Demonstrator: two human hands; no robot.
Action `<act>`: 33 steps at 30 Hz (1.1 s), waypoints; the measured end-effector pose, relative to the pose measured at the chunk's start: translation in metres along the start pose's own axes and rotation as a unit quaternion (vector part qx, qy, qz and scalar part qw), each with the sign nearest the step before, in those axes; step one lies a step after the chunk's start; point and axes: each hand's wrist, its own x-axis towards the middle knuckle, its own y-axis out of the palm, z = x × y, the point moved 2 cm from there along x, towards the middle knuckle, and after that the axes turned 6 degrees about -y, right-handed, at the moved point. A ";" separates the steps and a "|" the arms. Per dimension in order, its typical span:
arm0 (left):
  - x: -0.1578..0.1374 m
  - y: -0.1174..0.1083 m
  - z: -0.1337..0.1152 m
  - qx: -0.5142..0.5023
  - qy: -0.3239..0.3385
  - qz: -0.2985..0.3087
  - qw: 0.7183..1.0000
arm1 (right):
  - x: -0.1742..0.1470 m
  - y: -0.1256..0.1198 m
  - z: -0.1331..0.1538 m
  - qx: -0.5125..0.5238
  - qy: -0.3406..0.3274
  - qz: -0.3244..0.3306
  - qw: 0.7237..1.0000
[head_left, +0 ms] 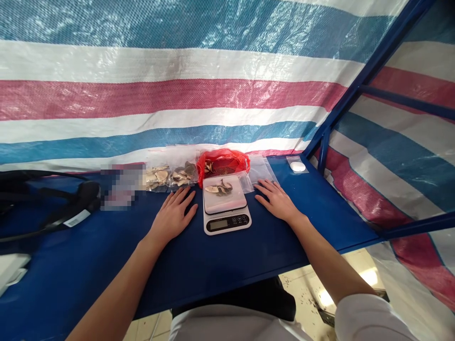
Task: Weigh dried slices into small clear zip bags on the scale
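Here, hands (174, 213) flanking scale (228, 228), button (239, 219) "M"

The blue table (199, 274) carries a white digital scale (225, 204), with an open red bag (227, 154) just behind it. Two clear bags of dried slices (183, 174) lie left of the red bag, and black gear (78, 194) farther left; to its right lies a flat clear bag (260, 168).

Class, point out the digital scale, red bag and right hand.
Digital scale (229, 203), head view: bare part of its platform.
Red bag (227, 154), head view: its far rim.
Right hand (278, 201), head view: back of the hand.
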 end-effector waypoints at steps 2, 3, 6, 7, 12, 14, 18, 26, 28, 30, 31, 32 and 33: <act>0.000 0.000 0.000 -0.006 0.000 0.000 1.000 | 0.000 0.000 0.000 0.000 0.000 0.000 1.000; 0.000 0.000 0.000 -0.010 0.000 -0.001 1.000 | 0.000 0.000 0.000 0.000 0.000 -0.001 1.000; 0.000 0.000 0.000 -0.021 -0.002 0.000 1.000 | 0.000 0.000 0.001 -0.003 0.000 -0.003 1.000; 0.000 0.000 -0.001 -0.021 -0.003 0.000 1.000 | 0.000 0.000 0.001 -0.005 0.000 -0.004 1.000; 0.001 -0.001 -0.002 -0.013 -0.005 0.006 1.000 | 0.000 -0.001 0.002 -0.015 0.001 0.000 1.000; 0.001 -0.002 -0.002 -0.009 -0.006 0.007 1.000 | 0.000 -0.002 0.002 -0.018 0.001 0.005 1.000; 0.000 -0.002 -0.002 -0.003 -0.008 0.009 1.000 | 0.001 -0.002 0.003 -0.019 0.002 0.012 1.000; 0.001 -0.002 -0.002 0.005 -0.002 0.013 1.000 | 0.001 -0.001 0.001 -0.016 0.001 0.009 1.000; 0.001 -0.002 -0.002 -0.001 -0.004 0.008 1.000 | 0.001 0.000 0.001 -0.014 0.001 0.006 1.000; 0.001 -0.003 -0.002 -0.010 -0.003 0.003 1.000 | 0.001 -0.001 0.002 -0.014 0.000 0.001 1.000; 0.001 -0.004 -0.002 -0.016 -0.002 -0.001 1.000 | 0.001 -0.002 0.002 -0.013 0.000 -0.003 1.000; 0.001 -0.006 -0.003 -0.022 -0.002 -0.006 1.000 | 0.001 -0.004 0.003 -0.012 0.000 -0.008 1.000; 0.002 -0.008 -0.004 -0.029 0.000 -0.013 1.000 | 0.001 -0.006 0.004 -0.008 -0.001 -0.015 1.000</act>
